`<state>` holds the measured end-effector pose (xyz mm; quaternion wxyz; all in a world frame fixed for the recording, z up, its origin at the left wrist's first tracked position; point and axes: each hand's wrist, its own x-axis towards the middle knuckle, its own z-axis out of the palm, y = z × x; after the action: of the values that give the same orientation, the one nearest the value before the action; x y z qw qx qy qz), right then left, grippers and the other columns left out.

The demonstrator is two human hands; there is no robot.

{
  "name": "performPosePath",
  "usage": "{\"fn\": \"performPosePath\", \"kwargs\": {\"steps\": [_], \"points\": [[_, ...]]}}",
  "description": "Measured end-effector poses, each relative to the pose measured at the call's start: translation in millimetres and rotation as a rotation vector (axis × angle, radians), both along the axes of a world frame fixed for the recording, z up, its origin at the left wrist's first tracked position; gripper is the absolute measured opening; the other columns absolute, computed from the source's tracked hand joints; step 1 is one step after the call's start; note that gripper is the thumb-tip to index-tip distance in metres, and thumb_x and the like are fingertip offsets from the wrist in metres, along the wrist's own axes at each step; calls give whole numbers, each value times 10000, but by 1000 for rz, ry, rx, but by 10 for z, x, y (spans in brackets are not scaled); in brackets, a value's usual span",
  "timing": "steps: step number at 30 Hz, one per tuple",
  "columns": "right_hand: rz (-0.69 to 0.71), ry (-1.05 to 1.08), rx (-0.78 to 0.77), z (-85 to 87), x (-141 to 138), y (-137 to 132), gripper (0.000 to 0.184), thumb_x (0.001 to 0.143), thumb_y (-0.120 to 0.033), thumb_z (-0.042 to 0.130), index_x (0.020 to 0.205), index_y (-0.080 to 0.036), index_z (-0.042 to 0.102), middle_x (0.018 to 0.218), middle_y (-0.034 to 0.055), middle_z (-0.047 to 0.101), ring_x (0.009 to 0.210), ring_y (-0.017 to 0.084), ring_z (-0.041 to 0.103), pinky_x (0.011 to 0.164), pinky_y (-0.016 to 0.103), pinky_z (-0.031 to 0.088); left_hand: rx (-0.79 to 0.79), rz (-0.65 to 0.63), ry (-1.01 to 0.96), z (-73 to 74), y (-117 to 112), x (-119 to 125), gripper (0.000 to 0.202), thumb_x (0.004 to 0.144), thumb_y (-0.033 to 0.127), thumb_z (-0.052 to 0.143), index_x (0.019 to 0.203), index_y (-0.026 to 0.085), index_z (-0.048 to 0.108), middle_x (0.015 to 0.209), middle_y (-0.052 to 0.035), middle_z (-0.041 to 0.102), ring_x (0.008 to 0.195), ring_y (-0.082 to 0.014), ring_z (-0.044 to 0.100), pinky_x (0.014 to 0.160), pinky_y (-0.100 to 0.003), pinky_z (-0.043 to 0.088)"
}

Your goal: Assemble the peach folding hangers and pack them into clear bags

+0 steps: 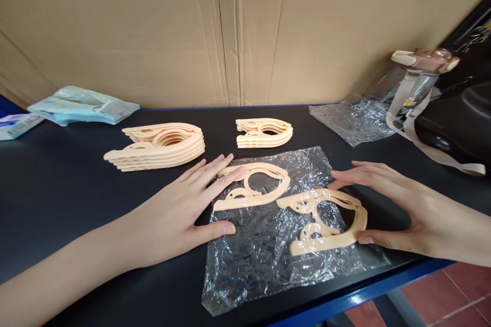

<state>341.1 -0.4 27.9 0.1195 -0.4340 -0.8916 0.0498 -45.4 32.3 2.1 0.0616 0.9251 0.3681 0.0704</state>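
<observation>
A crumpled clear plastic bag [249, 260] lies flat near the table's front edge. Two beige folded travel hangers rest at the bag, a left hanger [253, 201] and a right hanger [330, 242]; whether either is inside the bag I cannot tell. My left hand [187, 204] is open and flat, its fingers spread over the bag's left side and one fingertip touching the left hanger. My right hand [399, 204] is open around the right end of the right hanger. Its thumb touches the hanger's lower corner, while the fingertips reach the bag's upper right edge.
Behind the bag stand a larger hanger stack [164, 156] and a smaller hanger stack [264, 139]. A strapped water bottle [420, 79], another clear bag [355, 120] and a black case [464, 112] are at right. Blue-white packets [82, 104] lie at left, before a cardboard wall [153, 30].
</observation>
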Motion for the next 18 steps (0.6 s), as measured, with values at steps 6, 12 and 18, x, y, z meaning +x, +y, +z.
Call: {"fn": "performPosePath", "kwargs": {"steps": [6,12,18], "points": [[88,92,-11,-118,-134,-10,754,801,-473,729,1454,-413,356,1312,38,645,1301,345,534,1001,599,523,-8,8,7,4,-4,1,785,941,618,499,1578,350,128,1655,-39,150,1488,-350,225,1183,-559,294],[91,171,-112,-204,-149,-65,762,815,-419,735,1464,-443,338,1322,18,635,1283,287,558,948,433,582,3,6,-15,-14,-9,15,773,945,640,469,1576,367,115,1657,-24,148,1496,-331,216,1189,-549,293],[90,204,-133,-220,-176,-45,719,867,-362,672,1484,-448,311,1333,26,620,1250,255,575,920,385,583,-10,1,15,-7,-9,6,792,945,626,486,1580,347,104,1660,-37,128,1499,-338,199,1192,-553,282]]}}
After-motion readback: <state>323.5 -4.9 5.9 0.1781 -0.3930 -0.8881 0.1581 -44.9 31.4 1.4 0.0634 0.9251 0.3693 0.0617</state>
